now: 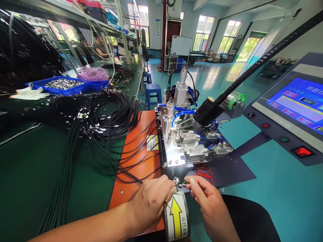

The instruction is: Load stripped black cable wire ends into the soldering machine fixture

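My left hand (152, 198) is closed around a black cable, at the front edge of the machine (175, 160). From the cable's end, thin coloured wires (182, 185) stick out to the right, green and red among them. These wires are pinched between the thumb and fingers of my right hand (208, 201). Right below the wires is a curved white guide (185, 205) with a yellow arrow. Another thin stripped cable end hangs under my left hand. Several black cables (130, 164) run from the left toward it across an orange plate (140, 129).
Coiled black cables (118, 116) lie on the green table (85, 188), near a blue tray (73, 90) of small metal parts. Red-handled scissors (207, 173) rest by the machine. A control screen (300, 101) stands at right, under a black lamp arm (242, 79). A person (101, 47) sits further back.
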Motion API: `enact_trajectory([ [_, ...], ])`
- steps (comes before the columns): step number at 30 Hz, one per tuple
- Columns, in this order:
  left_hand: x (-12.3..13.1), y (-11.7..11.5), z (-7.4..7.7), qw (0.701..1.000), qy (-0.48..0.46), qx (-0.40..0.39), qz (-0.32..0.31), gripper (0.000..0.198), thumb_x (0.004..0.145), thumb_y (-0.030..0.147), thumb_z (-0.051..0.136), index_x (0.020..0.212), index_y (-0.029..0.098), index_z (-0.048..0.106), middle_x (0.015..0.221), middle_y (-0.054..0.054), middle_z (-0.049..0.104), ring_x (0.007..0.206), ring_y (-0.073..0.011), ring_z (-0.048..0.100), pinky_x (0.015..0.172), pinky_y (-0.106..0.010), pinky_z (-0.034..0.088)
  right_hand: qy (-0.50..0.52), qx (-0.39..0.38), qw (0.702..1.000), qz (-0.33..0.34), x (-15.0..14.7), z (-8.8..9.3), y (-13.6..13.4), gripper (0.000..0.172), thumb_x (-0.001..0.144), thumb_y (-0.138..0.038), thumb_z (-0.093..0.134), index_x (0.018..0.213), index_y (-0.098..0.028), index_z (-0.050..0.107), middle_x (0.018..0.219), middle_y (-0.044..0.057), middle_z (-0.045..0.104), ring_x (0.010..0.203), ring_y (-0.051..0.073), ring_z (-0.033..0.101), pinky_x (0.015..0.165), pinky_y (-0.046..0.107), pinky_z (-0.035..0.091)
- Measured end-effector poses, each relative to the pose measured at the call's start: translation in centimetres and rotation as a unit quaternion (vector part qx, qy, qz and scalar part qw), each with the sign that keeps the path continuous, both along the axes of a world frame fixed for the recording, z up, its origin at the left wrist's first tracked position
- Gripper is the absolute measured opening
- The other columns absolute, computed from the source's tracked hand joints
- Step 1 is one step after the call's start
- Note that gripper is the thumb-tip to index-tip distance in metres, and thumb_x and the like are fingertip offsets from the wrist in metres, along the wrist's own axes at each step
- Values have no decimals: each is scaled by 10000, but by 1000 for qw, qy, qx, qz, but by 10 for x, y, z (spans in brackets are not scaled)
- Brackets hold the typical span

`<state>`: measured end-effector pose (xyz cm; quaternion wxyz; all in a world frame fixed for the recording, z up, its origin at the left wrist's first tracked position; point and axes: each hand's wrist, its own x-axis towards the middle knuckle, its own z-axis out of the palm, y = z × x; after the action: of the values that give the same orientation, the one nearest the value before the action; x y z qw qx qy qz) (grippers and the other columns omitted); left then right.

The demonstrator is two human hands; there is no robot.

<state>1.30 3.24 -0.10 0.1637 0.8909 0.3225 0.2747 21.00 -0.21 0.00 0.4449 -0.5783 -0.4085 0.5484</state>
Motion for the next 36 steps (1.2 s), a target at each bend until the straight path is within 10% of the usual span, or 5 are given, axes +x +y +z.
enact_trajectory([
  [9, -1, 2, 9, 998, 47, 27, -25, 171, 932, 333, 540, 894, 166, 545, 770, -43, 542, 636, -184, 502, 528, -314, 319, -251, 221, 940, 64, 10, 8, 1, 98, 949, -295, 593, 956, -251, 681, 969, 36, 627, 862, 185, 591, 737, 281, 455],
  [20, -1, 2, 0, 999, 38, 33, -15, 202, 998, 158, 406, 833, 179, 521, 765, -10, 475, 610, -152, 429, 526, -309, 283, -293, 272, 902, 163, 6, 13, 6, 175, 1000, -193, 441, 852, -210, 533, 859, 19, 521, 808, 175, 518, 726, 313, 411],
  [36, -2, 2, 1, 999, 0, 29, -27, 203, 998, 139, 418, 833, 175, 530, 734, -6, 444, 602, -151, 400, 520, -314, 272, 20, -35, 993, 110, 13, 11, 6, 318, 958, -509, 555, 947, -197, 616, 746, -38, 449, 663, 114, 376, 584, 237, 295],
])
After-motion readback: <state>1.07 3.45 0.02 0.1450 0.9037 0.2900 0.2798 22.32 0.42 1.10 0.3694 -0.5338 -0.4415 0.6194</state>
